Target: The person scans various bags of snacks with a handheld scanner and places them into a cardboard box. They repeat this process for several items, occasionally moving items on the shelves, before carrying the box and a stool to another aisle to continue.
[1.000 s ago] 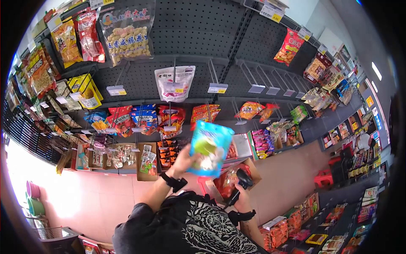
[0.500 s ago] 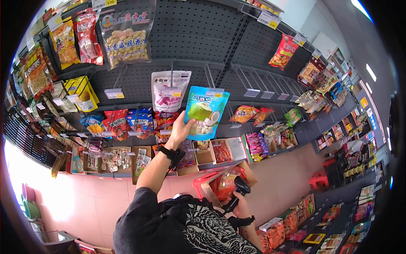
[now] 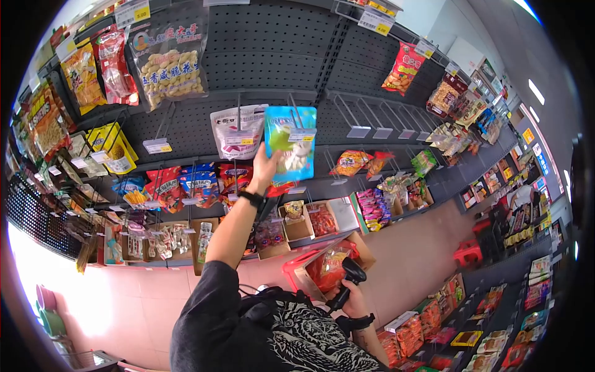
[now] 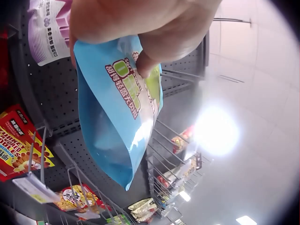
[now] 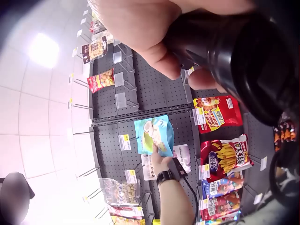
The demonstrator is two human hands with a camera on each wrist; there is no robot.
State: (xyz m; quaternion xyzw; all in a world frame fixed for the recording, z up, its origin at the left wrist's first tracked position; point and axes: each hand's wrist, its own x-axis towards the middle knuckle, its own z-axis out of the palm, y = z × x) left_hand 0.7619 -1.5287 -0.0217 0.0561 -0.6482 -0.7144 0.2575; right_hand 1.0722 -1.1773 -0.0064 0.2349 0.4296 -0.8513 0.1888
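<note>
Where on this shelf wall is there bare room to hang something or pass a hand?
Bare pegboard lies between the large peanut bag and the small red bag. Right of the blue pouch in the left hand, several hooks are empty. Lower left is crowded: red and blue snack bags hang side by side.

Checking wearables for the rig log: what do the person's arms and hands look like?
Left hand and right hand are ungloved. Black left wrist strap and right wrist strap; a thin dark cable shows by the left one. Left sleeve is short, dark; the shirt front has a pale print. Forearms bare.
</note>
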